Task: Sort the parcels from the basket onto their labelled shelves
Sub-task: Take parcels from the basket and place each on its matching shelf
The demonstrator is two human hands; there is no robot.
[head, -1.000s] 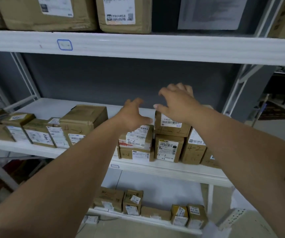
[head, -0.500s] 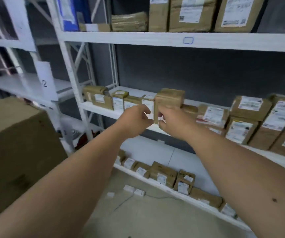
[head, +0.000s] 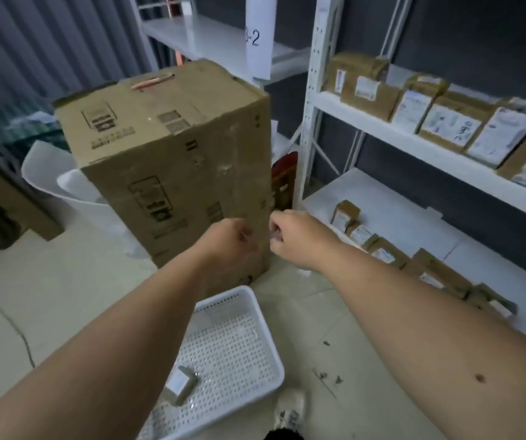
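One parcel (head: 179,383) lies in white basket (head: 256,315), well below both hands. L hand (head: 234,241) & R hand (head: 290,238) hover above basket, fingers loosely curled, holding nothing.

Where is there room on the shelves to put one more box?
The bottom shelf has bare white board behind its front row of small boxes, up to the dark wall. The middle shelf is crowded with parcels side by side. The far shelf by the 3-2 sign shows bare board.
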